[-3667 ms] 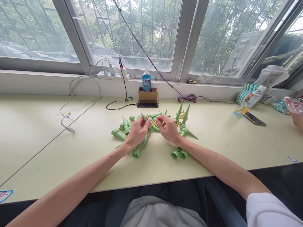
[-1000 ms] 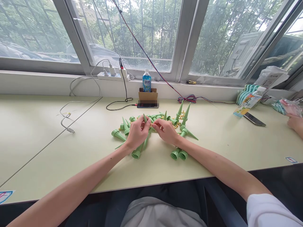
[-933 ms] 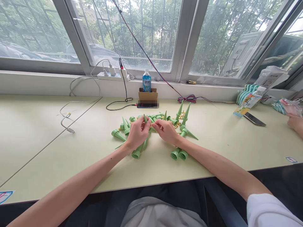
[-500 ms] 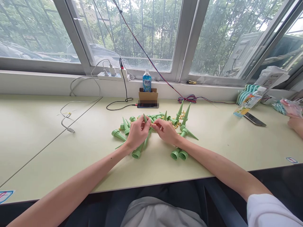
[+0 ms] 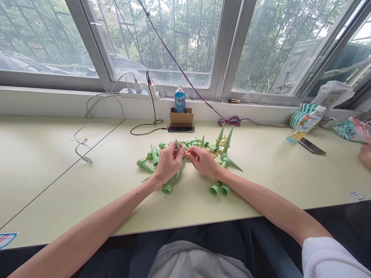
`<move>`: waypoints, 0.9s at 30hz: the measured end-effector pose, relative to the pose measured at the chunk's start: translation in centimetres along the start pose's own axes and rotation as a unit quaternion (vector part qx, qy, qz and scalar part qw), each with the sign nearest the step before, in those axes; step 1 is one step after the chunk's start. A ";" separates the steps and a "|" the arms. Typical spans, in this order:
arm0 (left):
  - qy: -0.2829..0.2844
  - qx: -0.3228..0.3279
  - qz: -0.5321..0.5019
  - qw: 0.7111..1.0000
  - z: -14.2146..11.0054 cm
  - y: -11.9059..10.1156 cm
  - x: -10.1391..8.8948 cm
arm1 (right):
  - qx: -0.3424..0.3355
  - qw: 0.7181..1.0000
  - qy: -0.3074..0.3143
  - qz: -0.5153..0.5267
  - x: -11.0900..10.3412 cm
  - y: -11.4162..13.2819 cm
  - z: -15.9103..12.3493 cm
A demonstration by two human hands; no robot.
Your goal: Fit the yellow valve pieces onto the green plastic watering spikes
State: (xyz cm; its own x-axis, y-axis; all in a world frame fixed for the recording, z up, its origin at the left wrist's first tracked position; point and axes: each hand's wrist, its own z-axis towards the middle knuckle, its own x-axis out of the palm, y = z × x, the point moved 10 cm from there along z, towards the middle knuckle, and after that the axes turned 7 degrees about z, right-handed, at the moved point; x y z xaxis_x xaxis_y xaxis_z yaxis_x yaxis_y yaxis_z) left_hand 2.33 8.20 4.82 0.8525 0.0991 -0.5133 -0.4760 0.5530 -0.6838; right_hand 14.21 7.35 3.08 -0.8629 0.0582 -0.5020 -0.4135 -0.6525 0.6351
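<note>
A heap of green plastic cone spikes (image 5: 220,158) lies mid-table, mixed with small yellow parts (image 5: 216,154). My left hand (image 5: 169,161) is closed round a green spike (image 5: 177,145) whose tip points up past my fingers. My right hand (image 5: 203,160) is pinched on a small yellow piece (image 5: 189,153) right beside that spike. Both hands meet over the heap. Two spikes (image 5: 219,189) lie with open ends toward me by my right wrist, and another (image 5: 167,187) below my left hand.
A phone (image 5: 181,129) leans by a cardboard box (image 5: 181,115) with a blue drink bottle (image 5: 179,99) behind. A power strip (image 5: 138,92) and cables (image 5: 82,143) lie at left. At right are a snack packet (image 5: 303,127), a dark phone (image 5: 311,146), and another person's hand (image 5: 365,154).
My right hand has drawn closer to my left, the yellow piece now by the spike. The other person's hand at the right edge has shifted outward.
</note>
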 end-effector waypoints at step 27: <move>0.015 0.009 0.006 1.000 -0.1 -0.1 0.2 | 0.024 0.999 0.018 -0.011 0.4 -0.7 0.0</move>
State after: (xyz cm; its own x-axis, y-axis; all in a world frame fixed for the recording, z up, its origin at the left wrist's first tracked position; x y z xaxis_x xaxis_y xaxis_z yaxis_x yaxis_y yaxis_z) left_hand 2.57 8.05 4.74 0.8398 0.0806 -0.5369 -0.4818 0.5666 -0.6685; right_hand 14.16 7.88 2.43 -0.8427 0.0441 -0.5365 -0.4465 -0.6140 0.6509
